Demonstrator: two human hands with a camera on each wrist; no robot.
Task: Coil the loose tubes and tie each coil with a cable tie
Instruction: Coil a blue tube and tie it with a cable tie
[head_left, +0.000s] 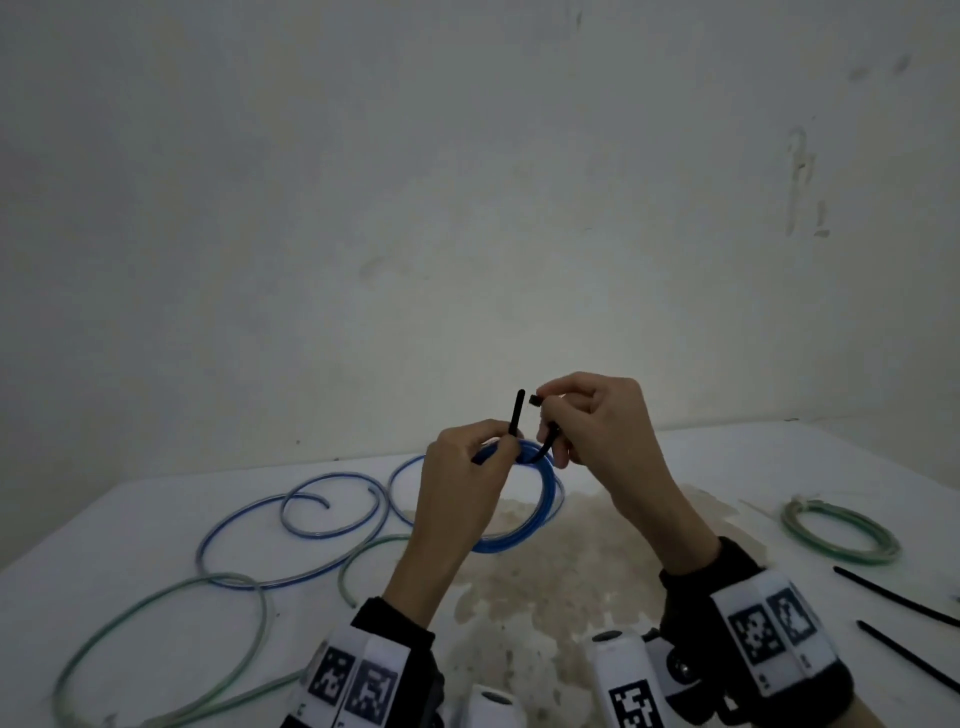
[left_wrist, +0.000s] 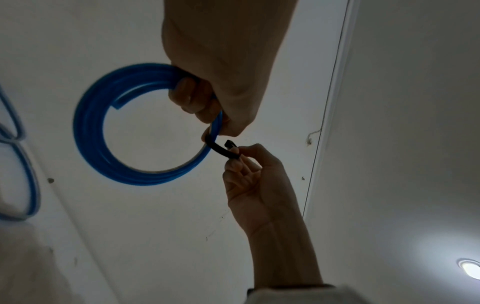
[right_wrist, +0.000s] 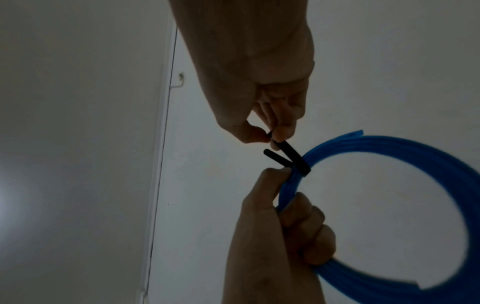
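My left hand (head_left: 491, 454) grips a blue tube coil (head_left: 545, 499) and holds it above the table. A black cable tie (head_left: 519, 410) is looped round the coil beside those fingers, one end standing up free. My right hand (head_left: 545, 405) pinches the tie's other end between thumb and fingertips, close to the free end. In the left wrist view the blue coil (left_wrist: 88, 127) hangs from my left hand (left_wrist: 207, 98), with the tie (left_wrist: 221, 149) running to my right hand (left_wrist: 241, 156). The right wrist view shows the tie (right_wrist: 296, 158) crossing over the coil (right_wrist: 428, 156).
Loose blue tubes (head_left: 291, 519) and a loose green tube (head_left: 156, 623) curl on the white table (head_left: 675, 467) at the left. A tied green coil (head_left: 841, 530) lies at the right, with two spare black cable ties (head_left: 893, 597) nearer me. A wall stands close behind.
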